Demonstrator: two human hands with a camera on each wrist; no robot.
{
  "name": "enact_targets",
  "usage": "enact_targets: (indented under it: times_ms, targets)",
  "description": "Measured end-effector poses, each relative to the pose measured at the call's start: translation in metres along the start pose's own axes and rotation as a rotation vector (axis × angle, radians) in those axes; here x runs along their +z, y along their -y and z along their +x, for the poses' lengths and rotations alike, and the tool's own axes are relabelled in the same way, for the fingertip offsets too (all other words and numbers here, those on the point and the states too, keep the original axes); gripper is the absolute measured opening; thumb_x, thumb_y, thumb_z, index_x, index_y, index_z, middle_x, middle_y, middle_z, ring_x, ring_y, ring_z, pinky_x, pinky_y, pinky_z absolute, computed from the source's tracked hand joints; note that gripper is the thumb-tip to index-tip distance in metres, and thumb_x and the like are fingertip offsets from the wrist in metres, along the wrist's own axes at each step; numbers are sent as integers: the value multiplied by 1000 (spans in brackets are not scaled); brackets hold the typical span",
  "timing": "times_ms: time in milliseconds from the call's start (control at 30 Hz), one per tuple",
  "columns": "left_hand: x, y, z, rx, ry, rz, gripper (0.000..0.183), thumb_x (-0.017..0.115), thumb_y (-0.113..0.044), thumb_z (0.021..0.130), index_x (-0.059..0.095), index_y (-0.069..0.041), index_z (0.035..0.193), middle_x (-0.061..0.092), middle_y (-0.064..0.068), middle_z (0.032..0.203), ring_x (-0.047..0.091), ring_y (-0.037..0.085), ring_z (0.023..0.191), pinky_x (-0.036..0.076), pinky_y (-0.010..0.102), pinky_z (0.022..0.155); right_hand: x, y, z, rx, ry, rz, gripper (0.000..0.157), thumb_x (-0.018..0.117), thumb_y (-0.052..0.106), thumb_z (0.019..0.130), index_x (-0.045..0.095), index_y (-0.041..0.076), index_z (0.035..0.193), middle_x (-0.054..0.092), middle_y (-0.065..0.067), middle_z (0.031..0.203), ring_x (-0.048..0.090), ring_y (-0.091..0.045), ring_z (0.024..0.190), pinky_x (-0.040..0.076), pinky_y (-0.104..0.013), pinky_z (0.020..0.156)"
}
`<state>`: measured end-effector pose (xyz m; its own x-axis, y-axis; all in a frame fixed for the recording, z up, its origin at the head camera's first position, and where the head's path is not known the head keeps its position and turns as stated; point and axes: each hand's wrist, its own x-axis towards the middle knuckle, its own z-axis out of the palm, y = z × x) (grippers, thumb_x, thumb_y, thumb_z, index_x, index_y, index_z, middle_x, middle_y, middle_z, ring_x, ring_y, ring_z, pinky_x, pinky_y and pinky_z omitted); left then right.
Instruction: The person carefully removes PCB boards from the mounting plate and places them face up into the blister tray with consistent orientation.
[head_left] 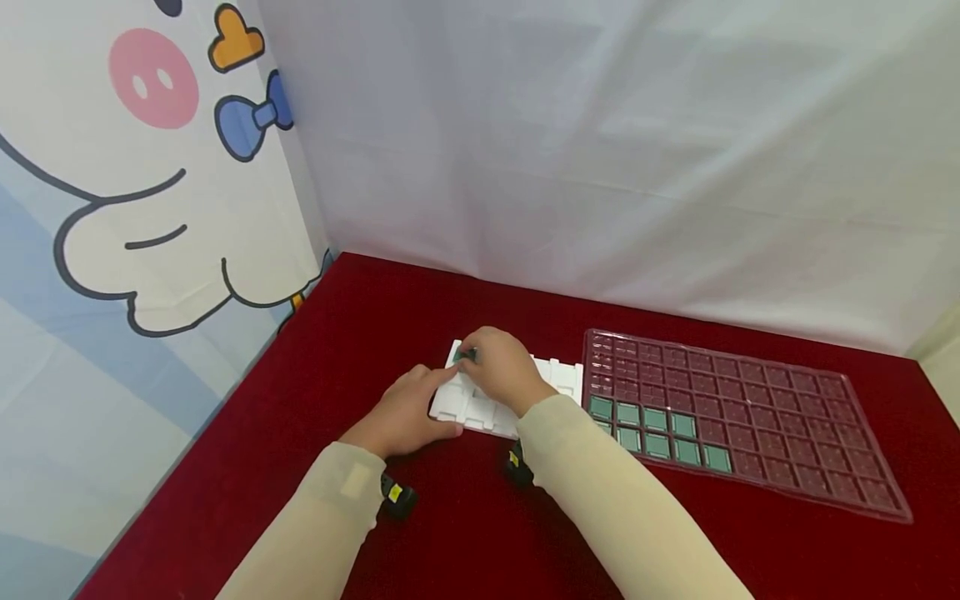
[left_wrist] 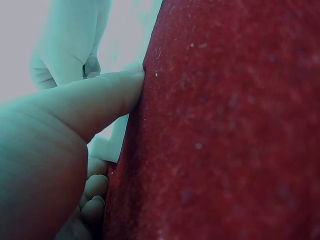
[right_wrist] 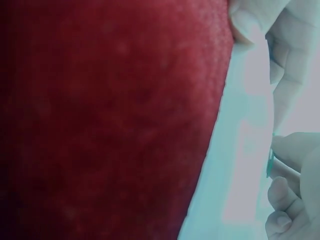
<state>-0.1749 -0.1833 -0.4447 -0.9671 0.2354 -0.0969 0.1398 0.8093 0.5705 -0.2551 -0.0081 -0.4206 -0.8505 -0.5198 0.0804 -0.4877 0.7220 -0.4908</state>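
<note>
A white plastic tray with raised ridges lies on the red cloth in front of me. My left hand grips its left end, the thumb on the near edge and the fingers around the left side. Over the tray's far left part, my right hand pinches a small green square piece between thumb and fingers. In the head view the fingers partly cover that piece. The left wrist view shows the left thumb against the tray's edge.
To the right of the white tray lies a clear plastic tray with many square cells. Several green square pieces sit in its near left cells. A white curtain hangs behind the table, and a cartoon-printed cloth borders the left.
</note>
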Motion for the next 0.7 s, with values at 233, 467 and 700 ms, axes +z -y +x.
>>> enact_targets:
  times_ms: [233,467,700]
  targets:
    - [-2,-2,-2,0,3,-4,87,85,-32,87,40,-15,160,53,5,118,47,17,96,44,35,84,-2,0,-5,-15,-1,-4,22,72,24,99,77,9,115,69,-6,123,63,-21,118,50,-37,102]
    - [-1,-2,-1,-14,8,6,87,84,-33,87,40,-15,160,53,5,120,48,16,98,45,34,85,-8,0,-14,-28,-20,-1,20,71,21,99,77,9,114,70,-4,121,64,-21,116,51,-37,101]
    - [0,-3,0,-21,7,6,87,85,-32,86,41,-14,159,54,6,120,48,17,97,44,34,85,-11,-5,-28,-24,-34,-1,19,70,19,99,77,10,115,69,-4,124,63,-22,120,50,-39,104]
